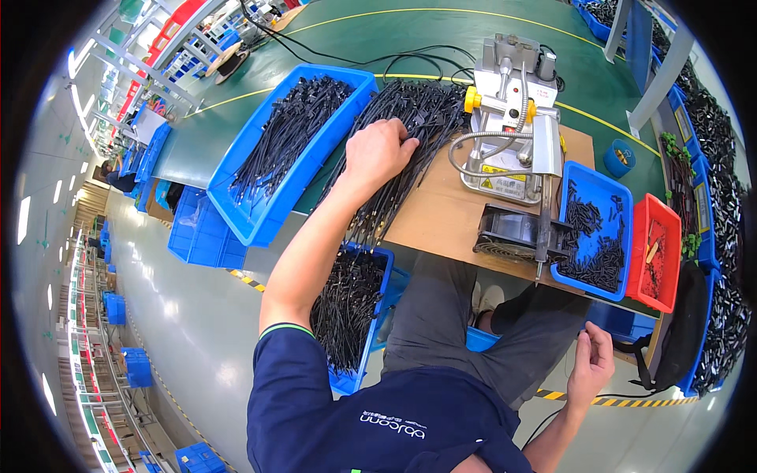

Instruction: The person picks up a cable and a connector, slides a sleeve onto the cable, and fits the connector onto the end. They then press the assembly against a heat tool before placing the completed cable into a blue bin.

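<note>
My left hand (379, 151) is closed over a loose pile of thin black cables (430, 114) on the green bench, its fingers curled down among them. My right hand (591, 364) is held low in front of the bench edge, beside my right leg, thumb and fingers pinched together. A tiny dark piece shows at its fingertips, too small to name. To the right of the pile stands a bench-top heating machine (505, 118) with yellow knobs and a bent metal hose. A black roller unit (516, 230) sits at its front, by an upright metal rod.
More black cables fill a long blue bin (229, 169) on the left and another blue bin (378, 311) below the bench edge. Short black tubes lie in a blue tray (623, 236); a red tray (666, 272) stands beside it. A small blue cup (619, 160) is farther back.
</note>
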### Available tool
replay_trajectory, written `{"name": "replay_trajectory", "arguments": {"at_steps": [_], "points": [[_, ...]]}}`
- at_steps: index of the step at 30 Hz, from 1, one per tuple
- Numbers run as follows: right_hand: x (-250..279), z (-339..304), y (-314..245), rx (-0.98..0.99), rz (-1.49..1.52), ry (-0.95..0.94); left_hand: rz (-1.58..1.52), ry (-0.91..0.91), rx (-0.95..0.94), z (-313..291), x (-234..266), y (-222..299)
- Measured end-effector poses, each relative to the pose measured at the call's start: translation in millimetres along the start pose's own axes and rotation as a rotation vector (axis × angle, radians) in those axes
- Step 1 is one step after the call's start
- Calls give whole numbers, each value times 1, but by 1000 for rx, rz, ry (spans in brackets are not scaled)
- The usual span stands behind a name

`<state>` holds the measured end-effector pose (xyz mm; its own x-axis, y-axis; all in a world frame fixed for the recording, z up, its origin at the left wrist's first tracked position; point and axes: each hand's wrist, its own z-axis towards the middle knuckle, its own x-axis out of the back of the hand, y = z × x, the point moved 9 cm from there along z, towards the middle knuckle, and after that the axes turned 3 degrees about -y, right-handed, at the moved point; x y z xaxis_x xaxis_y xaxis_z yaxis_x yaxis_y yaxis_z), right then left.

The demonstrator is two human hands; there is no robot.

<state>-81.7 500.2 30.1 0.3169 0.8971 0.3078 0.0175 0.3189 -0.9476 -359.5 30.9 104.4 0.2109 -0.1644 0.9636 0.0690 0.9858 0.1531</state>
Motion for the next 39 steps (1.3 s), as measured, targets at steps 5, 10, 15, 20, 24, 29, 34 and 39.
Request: {"name": "replay_trajectory", "arguments": {"at_steps": [5, 10, 15, 20, 24, 29, 34, 39], "points": [[-12, 1, -1, -14, 53, -27, -129, -51, 66, 8, 2, -10], [-31, 9, -12, 6, 121, -71, -516, -201, 113, 11, 5, -31], [-37, 6, -16, 17, 136, -99, -1115, -333, 315, 11, -4, -39], [-28, -2, -17, 23, 119, -94, -904, -432, 380, 19, 8, -38], [-21, -8, -16, 34, 143, -47, -770, -519, 400, 28, 3, -39], [-14, -12, -17, 46, 129, -29, -564, -501, 323, 29, 1, -22], [-13, -11, -15, 47, 113, -29, -794, -506, 345, 33, 0, -38], [-20, -8, -16, 47, 112, -47, -875, -511, 331, 28, 12, -33]]}}
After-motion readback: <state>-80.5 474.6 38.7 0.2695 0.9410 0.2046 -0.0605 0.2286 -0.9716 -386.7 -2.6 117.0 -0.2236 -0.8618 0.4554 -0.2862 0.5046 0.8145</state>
